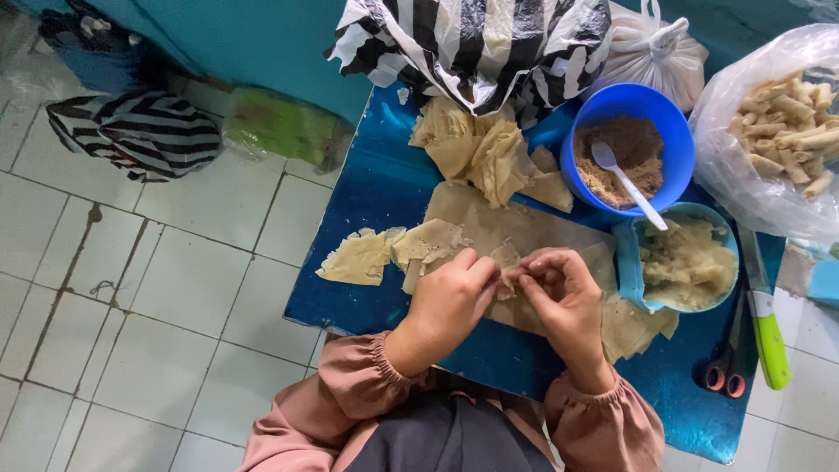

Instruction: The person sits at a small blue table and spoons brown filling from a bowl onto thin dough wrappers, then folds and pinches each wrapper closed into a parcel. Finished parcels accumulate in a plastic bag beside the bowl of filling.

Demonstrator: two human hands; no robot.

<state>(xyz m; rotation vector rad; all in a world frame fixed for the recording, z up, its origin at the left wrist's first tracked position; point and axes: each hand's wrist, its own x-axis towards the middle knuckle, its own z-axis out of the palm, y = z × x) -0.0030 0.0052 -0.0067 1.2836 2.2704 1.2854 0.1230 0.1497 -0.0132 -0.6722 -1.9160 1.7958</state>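
Both hands meet near the middle of the blue tabletop (376,188), toward its near edge, and pinch a small folded piece of pale wrapper (506,259) between them. The left hand (450,301) is curled, its fingers closed on the left side of the piece; the right hand (564,293) is likewise curled, thumb and fingertips pressed on the right side. How tightly the piece is rolled is hard to tell, since the fingers cover most of it. Under the hands lies a flat sheet of wrapper (489,223), and just left of the hands, toward the left edge, sit a few torn scraps (360,259). A crumpled heap of wrappers (476,149) lies toward the far edge, below a black-and-white striped bag (472,44). Toward the far right corner stands a blue bowl (581,131) of brown filling with a white spoon (625,179) in it, and just nearer is a light blue tub (627,262) of pale paste. A clear bag of finished rolls (782,118) rests at the right edge, with a green-handled knife (769,336) and scissors (724,371) near the near right corner.
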